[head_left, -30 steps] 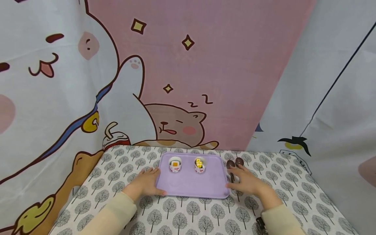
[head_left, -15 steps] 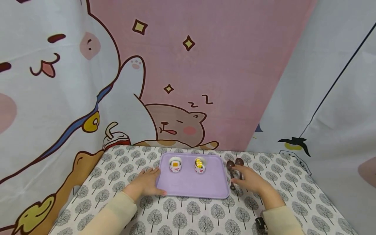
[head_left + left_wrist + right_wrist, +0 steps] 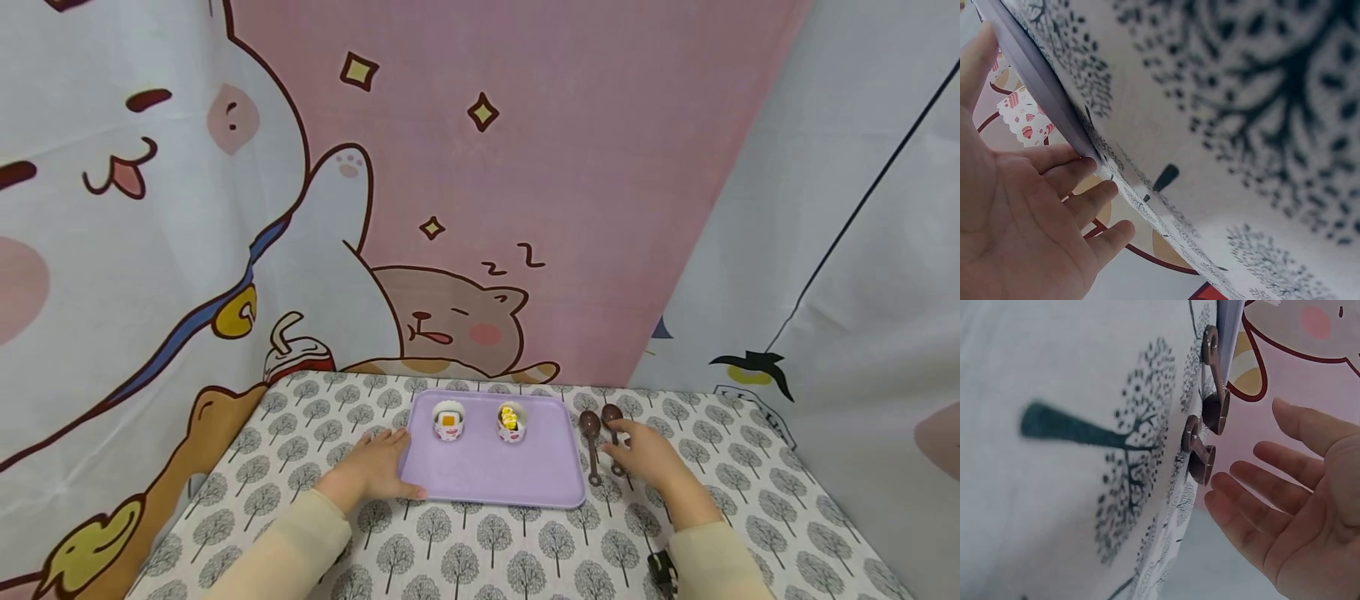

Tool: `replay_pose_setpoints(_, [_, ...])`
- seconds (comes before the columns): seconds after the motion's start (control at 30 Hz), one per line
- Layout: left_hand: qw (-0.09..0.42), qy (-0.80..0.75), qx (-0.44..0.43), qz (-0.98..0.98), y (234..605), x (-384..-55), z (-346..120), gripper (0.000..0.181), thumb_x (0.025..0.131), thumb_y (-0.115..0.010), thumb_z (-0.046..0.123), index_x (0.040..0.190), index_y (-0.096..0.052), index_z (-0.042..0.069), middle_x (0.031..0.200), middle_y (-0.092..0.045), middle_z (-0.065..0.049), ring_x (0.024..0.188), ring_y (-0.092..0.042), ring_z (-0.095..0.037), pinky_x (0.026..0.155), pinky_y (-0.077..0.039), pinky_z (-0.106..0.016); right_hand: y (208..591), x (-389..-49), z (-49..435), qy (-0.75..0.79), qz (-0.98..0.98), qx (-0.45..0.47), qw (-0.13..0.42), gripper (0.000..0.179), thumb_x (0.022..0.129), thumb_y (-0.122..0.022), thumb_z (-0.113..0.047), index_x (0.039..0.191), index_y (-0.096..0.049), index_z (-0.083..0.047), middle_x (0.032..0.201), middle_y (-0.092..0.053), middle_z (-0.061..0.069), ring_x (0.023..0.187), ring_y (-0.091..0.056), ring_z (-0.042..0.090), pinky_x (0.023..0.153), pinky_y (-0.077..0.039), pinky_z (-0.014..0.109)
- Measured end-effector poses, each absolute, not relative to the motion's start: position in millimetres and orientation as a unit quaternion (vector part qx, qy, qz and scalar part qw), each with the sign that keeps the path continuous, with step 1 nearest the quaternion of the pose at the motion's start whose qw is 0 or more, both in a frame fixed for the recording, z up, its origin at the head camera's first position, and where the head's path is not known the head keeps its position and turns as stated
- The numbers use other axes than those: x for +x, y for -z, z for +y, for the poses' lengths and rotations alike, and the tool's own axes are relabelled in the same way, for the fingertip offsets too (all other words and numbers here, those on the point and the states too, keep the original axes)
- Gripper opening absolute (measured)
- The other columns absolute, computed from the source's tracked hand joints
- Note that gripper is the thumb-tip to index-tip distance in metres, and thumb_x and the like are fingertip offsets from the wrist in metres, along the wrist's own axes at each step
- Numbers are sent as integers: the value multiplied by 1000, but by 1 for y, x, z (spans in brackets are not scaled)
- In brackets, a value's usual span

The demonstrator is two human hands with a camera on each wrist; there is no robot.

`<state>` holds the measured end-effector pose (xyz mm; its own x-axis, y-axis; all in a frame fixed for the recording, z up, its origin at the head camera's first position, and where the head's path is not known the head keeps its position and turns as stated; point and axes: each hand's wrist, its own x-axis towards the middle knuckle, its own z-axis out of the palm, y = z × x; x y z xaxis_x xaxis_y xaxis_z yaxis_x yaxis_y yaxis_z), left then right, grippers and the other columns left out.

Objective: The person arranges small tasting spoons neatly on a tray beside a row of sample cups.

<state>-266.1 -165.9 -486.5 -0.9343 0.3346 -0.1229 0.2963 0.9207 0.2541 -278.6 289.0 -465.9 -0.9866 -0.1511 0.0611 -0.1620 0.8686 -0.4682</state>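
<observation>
A lilac tray point(image 3: 495, 479) lies on the table, with my left hand point(image 3: 367, 468) at its left edge. In the left wrist view the thumb and nearest fingers of that hand point(image 3: 1029, 206) touch the tray's rim point(image 3: 1041, 78), the palm spread. Two brown spoons lie to the right of the tray: the left spoon point(image 3: 590, 427) and the right spoon point(image 3: 612, 414), bowls toward the wall. Above the right spoon's handle is my right hand point(image 3: 647, 454), overlapping part of it. The right wrist view shows this hand point(image 3: 1300, 500) with extended fingers, holding nothing, apart from the spoons.
On the tray stand two small patterned paper cups: the left cup point(image 3: 448, 432) holds a white and orange piece, the right cup point(image 3: 512, 433) something yellow and dark. A tree-print cloth point(image 3: 480, 550) covers the table. Behind it hangs a cartoon-printed backdrop point(image 3: 600, 208).
My right hand has moved right, from the tray's edge across the left spoon to the right one, uncovering the left spoon. My left hand stays at the tray.
</observation>
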Motion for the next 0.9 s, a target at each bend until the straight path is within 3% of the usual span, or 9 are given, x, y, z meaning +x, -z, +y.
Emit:
replay_pose_setpoints(0.17, [86, -122, 158, 976, 485, -264, -166, 117, 71, -74, 73, 151, -36, -4, 158, -35, -19, 145, -30, -45, 119, -19, -62, 469, -285, 290, -258, -964, 63, 4, 51, 94, -70, -23, 134, -57, 5, 128, -60, 31, 104, -66, 43, 80, -57, 54])
replay_pose_setpoints(0.37, [86, -121, 159, 976, 483, -264, -165, 117, 71, -74, 72, 152, -36, -3, 159, -34, -19, 145, -29, -44, 119, -18, -62, 467, -293, 295, -291, -956, 31, -11, 43, 95, -68, -16, 129, -58, 8, 123, -62, 30, 107, -62, 46, 85, -54, 58])
replay_pose_setpoints(0.63, [85, -133, 164, 974, 480, -263, -163, 117, 70, -75, 71, 151, -36, -4, 158, -34, -20, 144, -30, -45, 118, -20, -63, 465, -300, 300, -380, -924, -21, -33, 39, 91, -67, -2, 125, -56, 15, 109, -64, 28, 84, -69, 31, 73, -61, 42])
replay_pose_setpoints(0.9, [85, -125, 158, 976, 480, -262, -163, 117, 70, -75, 72, 152, -36, -3, 158, -35, -19, 145, -30, -43, 118, -20, -62, 471, -306, 301, -447, -890, -69, -57, 40, 92, -65, 3, 126, -52, 18, 108, -63, 31, 77, -67, 25, 72, -62, 40])
